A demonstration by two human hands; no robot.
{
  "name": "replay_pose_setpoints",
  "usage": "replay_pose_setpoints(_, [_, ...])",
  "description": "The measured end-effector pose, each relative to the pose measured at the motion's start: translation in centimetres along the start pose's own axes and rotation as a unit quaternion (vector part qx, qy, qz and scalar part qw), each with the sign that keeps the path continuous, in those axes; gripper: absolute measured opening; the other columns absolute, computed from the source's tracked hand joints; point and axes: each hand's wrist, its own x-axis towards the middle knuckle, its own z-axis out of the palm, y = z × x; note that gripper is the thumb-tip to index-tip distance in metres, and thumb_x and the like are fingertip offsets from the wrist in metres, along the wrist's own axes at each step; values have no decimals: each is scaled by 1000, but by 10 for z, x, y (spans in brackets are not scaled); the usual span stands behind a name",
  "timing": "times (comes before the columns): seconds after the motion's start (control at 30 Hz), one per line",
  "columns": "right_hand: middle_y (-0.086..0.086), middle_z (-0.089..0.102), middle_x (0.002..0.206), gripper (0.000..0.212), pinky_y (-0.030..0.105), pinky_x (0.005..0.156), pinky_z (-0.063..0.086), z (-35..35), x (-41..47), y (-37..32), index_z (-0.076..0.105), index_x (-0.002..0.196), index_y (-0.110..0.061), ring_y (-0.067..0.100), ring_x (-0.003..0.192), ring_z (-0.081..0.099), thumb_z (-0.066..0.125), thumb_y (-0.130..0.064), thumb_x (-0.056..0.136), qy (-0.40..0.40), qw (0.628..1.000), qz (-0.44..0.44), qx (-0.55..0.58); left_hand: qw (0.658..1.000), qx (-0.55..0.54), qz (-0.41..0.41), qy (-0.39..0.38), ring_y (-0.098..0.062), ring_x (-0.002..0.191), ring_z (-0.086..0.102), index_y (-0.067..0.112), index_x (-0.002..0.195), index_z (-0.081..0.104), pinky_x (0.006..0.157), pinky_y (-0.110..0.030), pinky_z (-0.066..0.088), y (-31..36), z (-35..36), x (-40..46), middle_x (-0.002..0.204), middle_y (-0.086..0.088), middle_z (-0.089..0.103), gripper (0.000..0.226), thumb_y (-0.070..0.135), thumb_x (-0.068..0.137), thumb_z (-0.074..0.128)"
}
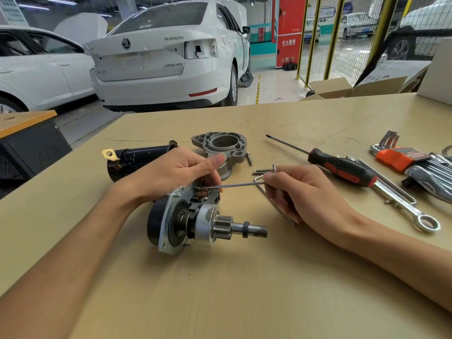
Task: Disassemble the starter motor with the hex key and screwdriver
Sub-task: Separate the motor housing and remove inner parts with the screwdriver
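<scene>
**Hex key set into the starter motor's plate**

The right hand (302,192) pinches the bent end of a hex key (234,185) between thumb and curled fingers; the long arm runs level to the left, and its tip sits in the upper part of the starter motor (190,221), at the small coil by the mounting plate. The left hand (176,172) is draped over the top of the motor, its fingers curled round the housing and the thumb lifted clear.

The motor lies on its side near the middle of the bench (244,289), its pinion gear and shaft pointing right. Just behind the left hand lies a black cylinder (134,160) with a brass tab, and beside it, toward the far edge, the grey nose housing (221,145) lies detached. A few loose bolts (261,171) lie between that housing and the right hand. Toward the right edge lie a black-and-red screwdriver (342,171), a ring spanner (406,206) and a hex key set (401,157) in an orange holder.
</scene>
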Motion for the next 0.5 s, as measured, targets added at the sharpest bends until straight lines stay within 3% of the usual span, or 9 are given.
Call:
replay_pose_setpoints(0.2, [0, 46, 44, 41, 18, 38, 32, -1, 0, 0, 58, 59, -11, 11, 36, 37, 51, -15, 99, 6, 1000, 3, 2, 1000, -10, -7, -9, -14, 76, 69, 16, 79, 81, 74, -15, 50, 1, 0, 0, 80, -3, 76, 54, 55, 90, 45])
replay_pose_setpoints(0.5, [-2, 50, 47, 41, 16, 39, 31, -2, 0, 0, 60, 64, -11, 8, 37, 38, 48, -19, 102, -37, 999, 6, 8, 1000, -5, -3, -7, -12, 75, 69, 19, 79, 81, 73, -13, 49, 0, 0, -1, 79, -2, 75, 52, 55, 91, 46])
